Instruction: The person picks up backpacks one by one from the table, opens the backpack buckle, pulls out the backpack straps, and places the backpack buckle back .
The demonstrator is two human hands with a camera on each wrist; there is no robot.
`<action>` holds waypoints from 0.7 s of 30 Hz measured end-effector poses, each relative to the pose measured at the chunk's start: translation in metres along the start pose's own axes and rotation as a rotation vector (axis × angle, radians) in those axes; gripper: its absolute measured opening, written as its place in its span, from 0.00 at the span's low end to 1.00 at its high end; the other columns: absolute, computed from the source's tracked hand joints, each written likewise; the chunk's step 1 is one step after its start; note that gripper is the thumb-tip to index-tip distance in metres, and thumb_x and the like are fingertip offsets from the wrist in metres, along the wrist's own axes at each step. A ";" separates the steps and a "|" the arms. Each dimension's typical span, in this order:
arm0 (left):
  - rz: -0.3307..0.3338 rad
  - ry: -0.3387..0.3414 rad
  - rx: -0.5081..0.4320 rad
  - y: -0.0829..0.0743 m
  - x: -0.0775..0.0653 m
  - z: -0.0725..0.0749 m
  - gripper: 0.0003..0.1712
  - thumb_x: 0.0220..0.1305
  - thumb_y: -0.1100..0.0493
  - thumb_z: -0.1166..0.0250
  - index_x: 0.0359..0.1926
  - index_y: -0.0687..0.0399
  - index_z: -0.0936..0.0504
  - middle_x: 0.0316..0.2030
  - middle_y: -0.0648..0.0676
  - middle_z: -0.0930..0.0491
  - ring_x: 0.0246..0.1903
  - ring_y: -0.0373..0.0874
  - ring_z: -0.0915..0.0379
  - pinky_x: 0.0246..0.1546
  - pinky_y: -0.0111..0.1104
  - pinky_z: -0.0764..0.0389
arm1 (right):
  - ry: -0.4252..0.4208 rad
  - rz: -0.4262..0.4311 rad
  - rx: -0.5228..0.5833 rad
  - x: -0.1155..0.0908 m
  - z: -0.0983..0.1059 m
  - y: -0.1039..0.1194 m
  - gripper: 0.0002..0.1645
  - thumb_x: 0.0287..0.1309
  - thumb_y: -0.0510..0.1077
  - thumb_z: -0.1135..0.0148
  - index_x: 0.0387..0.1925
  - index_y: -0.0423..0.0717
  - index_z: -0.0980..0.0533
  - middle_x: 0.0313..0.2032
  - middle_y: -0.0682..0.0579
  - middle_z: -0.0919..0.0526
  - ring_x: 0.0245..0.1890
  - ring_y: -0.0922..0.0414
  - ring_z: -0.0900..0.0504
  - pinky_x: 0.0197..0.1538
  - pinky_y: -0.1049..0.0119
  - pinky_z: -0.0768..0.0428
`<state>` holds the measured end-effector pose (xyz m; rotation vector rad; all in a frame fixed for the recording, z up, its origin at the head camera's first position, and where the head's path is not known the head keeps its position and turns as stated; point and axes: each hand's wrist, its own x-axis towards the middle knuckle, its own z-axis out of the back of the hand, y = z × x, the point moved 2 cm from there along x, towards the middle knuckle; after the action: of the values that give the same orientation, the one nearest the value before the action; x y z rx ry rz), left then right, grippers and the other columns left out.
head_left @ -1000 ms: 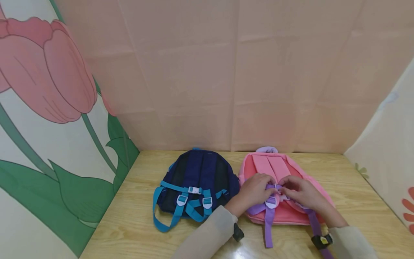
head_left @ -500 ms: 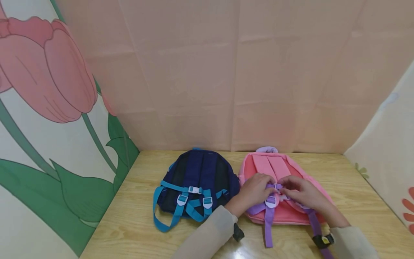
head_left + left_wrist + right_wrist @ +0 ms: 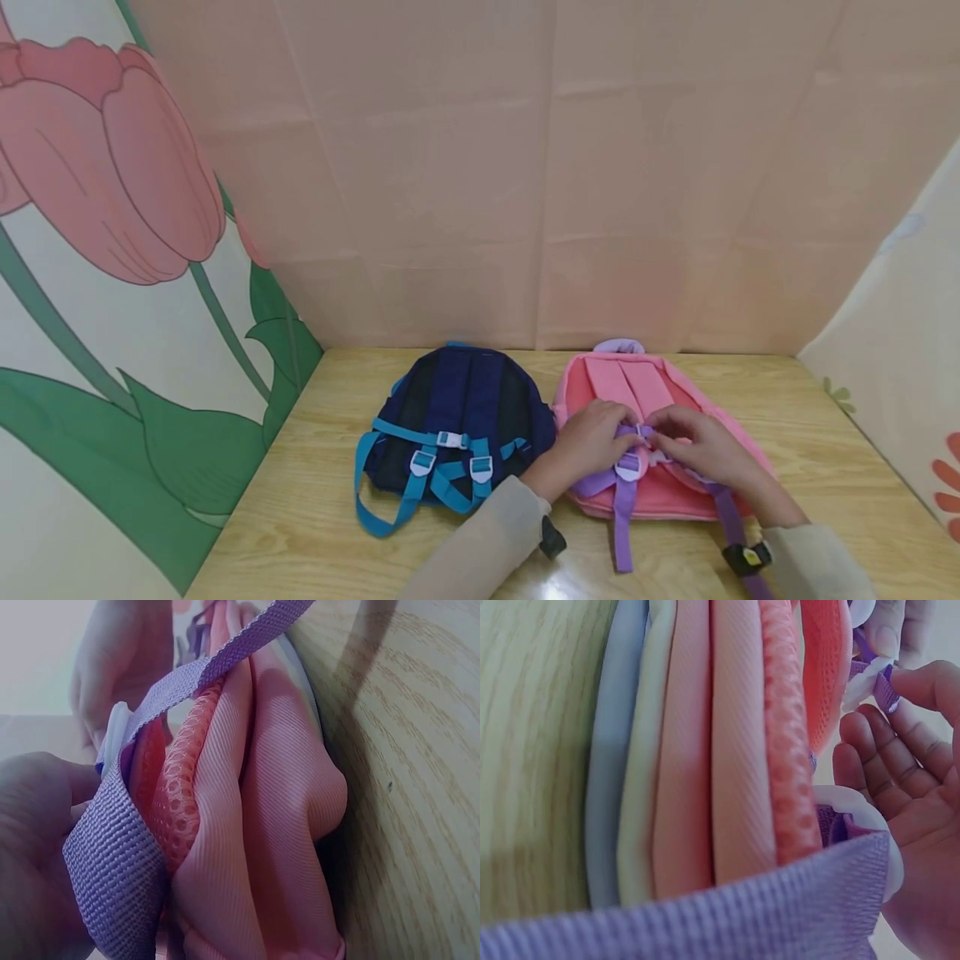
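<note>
Fingers [image 3: 915,754] of the right hand [image 3: 705,446] pinch purple webbing [image 3: 886,693] at a white buckle [image 3: 861,685], while the left hand [image 3: 592,442] pinches the buckle's left end. Both hands are over the pink backpack [image 3: 651,387], lying on the right half of the desk [image 3: 300,500], purple straps [image 3: 623,533] trailing toward the near side. Just left lies a navy backpack [image 3: 467,387] with blue straps [image 3: 408,504]. A pinkish cloth [image 3: 450,183] hangs along the far side.

Lower centre of the frame: a backpack [image 3: 463,392] on the table [image 3: 300,500], another backpack [image 3: 633,379] just right of it, a backdrop [image 3: 547,183] behind both.
</note>
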<state>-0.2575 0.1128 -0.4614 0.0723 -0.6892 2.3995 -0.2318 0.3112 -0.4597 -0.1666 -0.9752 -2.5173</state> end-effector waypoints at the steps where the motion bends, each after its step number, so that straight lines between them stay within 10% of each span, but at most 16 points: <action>1: 0.000 -0.003 -0.003 0.000 0.000 0.000 0.11 0.68 0.43 0.34 0.48 0.36 0.18 0.40 0.34 0.22 0.44 0.28 0.31 0.48 0.22 0.28 | 0.001 -0.012 0.005 0.000 0.000 -0.001 0.11 0.65 0.42 0.32 0.48 0.48 0.19 0.40 0.58 0.16 0.41 0.66 0.20 0.45 0.69 0.19; 11: 0.004 -0.003 0.012 -0.001 0.002 0.001 0.10 0.69 0.42 0.35 0.47 0.36 0.18 0.38 0.34 0.23 0.43 0.29 0.32 0.47 0.22 0.30 | 0.037 -0.055 0.220 -0.001 -0.003 -0.010 0.13 0.68 0.39 0.37 0.51 0.39 0.22 0.41 0.48 0.16 0.37 0.64 0.21 0.39 0.72 0.21; 21: 0.013 0.019 0.035 -0.002 0.002 0.001 0.14 0.69 0.43 0.35 0.51 0.36 0.18 0.43 0.34 0.21 0.46 0.29 0.31 0.51 0.22 0.29 | 0.026 -0.002 0.124 0.001 0.000 -0.002 0.14 0.66 0.40 0.34 0.52 0.42 0.20 0.39 0.53 0.15 0.38 0.66 0.19 0.39 0.71 0.21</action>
<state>-0.2584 0.1145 -0.4595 0.0602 -0.6413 2.4220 -0.2333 0.3124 -0.4605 -0.0948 -1.1168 -2.4453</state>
